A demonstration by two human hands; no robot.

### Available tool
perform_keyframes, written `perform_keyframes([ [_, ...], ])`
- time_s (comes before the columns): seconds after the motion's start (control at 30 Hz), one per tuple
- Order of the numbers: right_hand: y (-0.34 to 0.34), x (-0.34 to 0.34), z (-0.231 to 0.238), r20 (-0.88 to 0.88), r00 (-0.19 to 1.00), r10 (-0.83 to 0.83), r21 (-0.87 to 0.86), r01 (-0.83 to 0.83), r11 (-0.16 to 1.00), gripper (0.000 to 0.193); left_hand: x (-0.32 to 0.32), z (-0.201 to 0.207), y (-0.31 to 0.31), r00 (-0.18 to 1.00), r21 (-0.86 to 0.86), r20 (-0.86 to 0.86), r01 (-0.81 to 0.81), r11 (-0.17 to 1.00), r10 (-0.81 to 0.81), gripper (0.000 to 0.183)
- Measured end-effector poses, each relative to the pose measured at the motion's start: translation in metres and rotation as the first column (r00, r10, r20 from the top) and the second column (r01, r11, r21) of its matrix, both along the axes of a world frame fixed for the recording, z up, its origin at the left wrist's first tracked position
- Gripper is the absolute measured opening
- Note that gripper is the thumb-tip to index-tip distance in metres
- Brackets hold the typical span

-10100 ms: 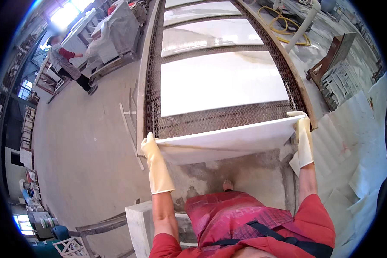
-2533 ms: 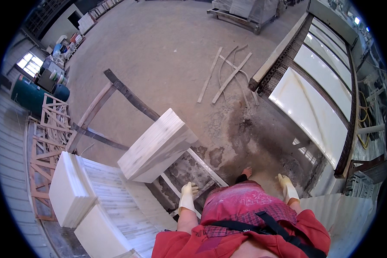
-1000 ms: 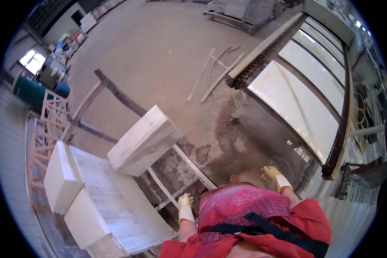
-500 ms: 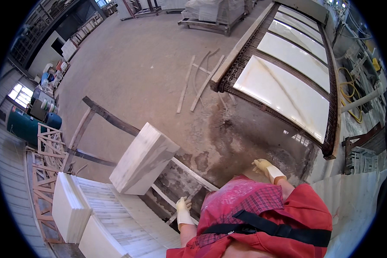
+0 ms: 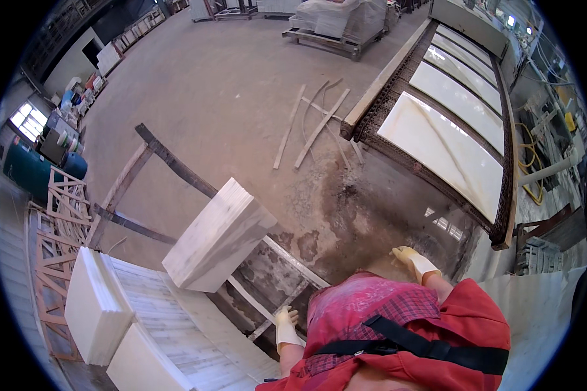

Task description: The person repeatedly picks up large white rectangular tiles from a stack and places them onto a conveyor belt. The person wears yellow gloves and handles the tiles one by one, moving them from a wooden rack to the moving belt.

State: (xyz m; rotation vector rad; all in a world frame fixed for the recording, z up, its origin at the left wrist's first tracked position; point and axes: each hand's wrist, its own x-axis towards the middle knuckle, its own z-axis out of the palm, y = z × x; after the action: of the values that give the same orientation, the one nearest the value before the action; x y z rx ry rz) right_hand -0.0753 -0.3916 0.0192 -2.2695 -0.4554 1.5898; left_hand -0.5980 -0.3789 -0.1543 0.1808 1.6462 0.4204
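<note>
Clock face taken over the whole view, 12 at the top. Left hand point(image 5: 285, 318), gloved, at 6 o'clock: fingers partly spread, nothing held, near a pale rack bar point(image 5: 249, 300) (contact cannot be judged from this angle). Right hand point(image 5: 407, 256), also gloved, at 4 o'clock: fingers loosely extended, grasp empty, over the wet floor point(image 5: 372, 225). The nearest white slab point(image 5: 447, 155), brown-veined, lies flat on the mesh conveyor point(image 5: 390, 73) between 2 and 3 o'clock. A slab stack point(image 5: 218, 236) sits on the rack at 8 o'clock.
</note>
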Motion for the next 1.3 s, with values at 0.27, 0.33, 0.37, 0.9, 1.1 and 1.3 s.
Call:
perform_keyframes([
  [0.27,0.008,-0.021,-0.028,0.05,0.99,0.134,0.011,-0.135,0.991,0.04,-0.02,-0.013,0.016,1.0,0.005,0.021,-0.004,1.0,0.004,0.042],
  [0.33,0.024,-0.042,-0.014,0.07,0.981,0.179,0.019,-0.181,0.983,0.041,-0.028,-0.012,0.012,1.0,-0.005,0.025,0.009,1.0,-0.009,0.043],
  [0.37,0.024,-0.046,-0.012,0.076,0.981,0.177,0.027,-0.18,0.983,0.041,-0.027,-0.012,0.014,0.999,-0.011,0.036,0.032,0.999,-0.031,0.043],
  [0.9,0.064,-0.021,-0.024,0.006,0.987,0.161,0.109,-0.161,0.981,0.043,-0.032,0.009,0.013,0.999,0.004,-0.003,-0.045,0.999,0.045,0.051],
  [1.1,0.057,0.018,-0.046,-0.035,0.993,0.113,0.182,-0.105,0.978,0.05,0.02,0.017,0.041,0.986,0.149,0.005,0.162,0.975,-0.164,0.049],
  [1.3,0.021,0.045,-0.062,-0.06,0.998,0.004,0.162,0.006,0.987,0.048,0.058,0.031,0.06,0.969,0.175,-0.02,0.247,0.953,-0.248,0.039],
])
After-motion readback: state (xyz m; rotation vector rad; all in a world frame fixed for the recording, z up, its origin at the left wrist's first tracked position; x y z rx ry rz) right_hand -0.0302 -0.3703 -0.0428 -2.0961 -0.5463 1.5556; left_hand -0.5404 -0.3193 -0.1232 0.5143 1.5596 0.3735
